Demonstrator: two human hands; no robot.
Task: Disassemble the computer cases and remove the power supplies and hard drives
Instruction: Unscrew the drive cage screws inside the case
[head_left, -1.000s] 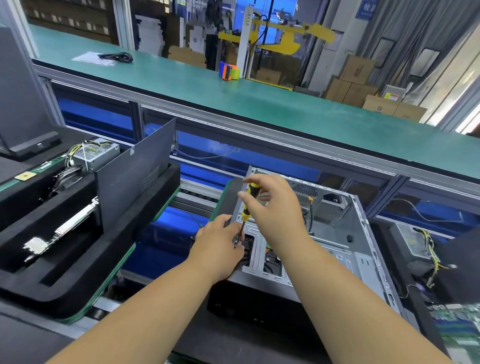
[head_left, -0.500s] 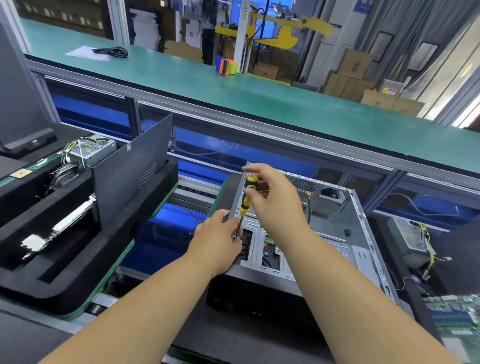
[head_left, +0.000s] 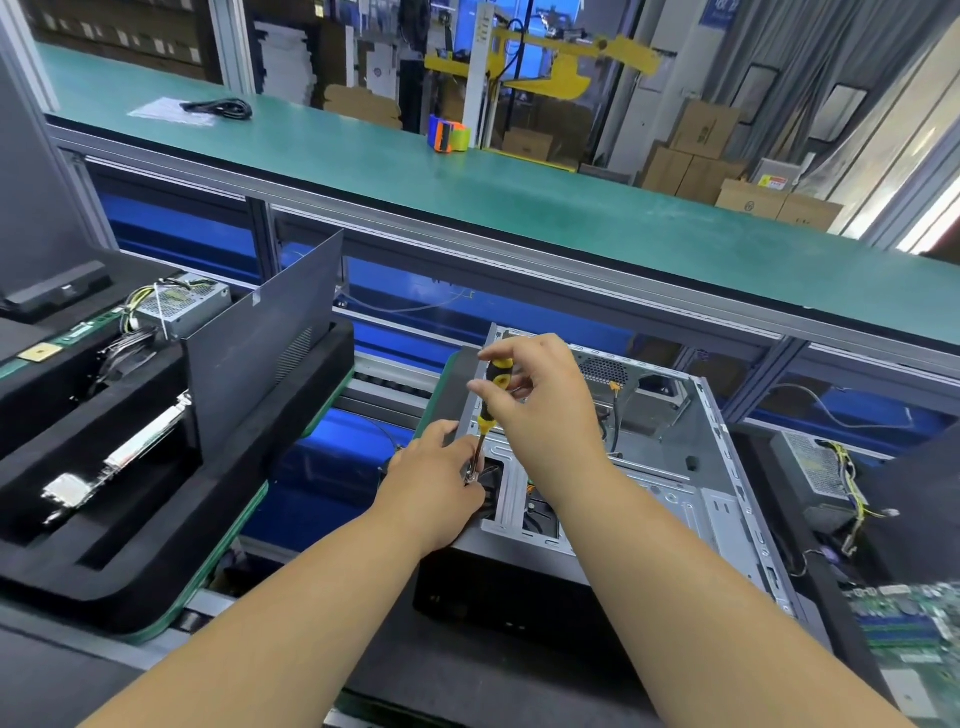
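An open grey computer case (head_left: 670, 467) lies on its side in front of me, black front panel toward me. My right hand (head_left: 540, 400) grips a yellow-and-black screwdriver (head_left: 491, 395) held upright, its tip down at the case's left front corner. My left hand (head_left: 441, 483) sits at that corner, fingers curled around the screwdriver's shaft near the tip; what it touches below is hidden. One power supply (head_left: 179, 306) with yellow wires rests at the far left, another power supply (head_left: 815, 478) at the right.
Black foam trays (head_left: 156, 519) hold a grey side panel (head_left: 265, 358) standing upright and a silver part (head_left: 114, 467). A green circuit board (head_left: 909, 623) lies at bottom right. Beyond runs a green conveyor bench (head_left: 467, 171) with a tape dispenser (head_left: 447, 135) and a black cable (head_left: 218, 108).
Both hands stay at the case's left front corner. My right hand's fingers have shifted on the screwdriver handle, as in turning it; the view has drifted slightly.
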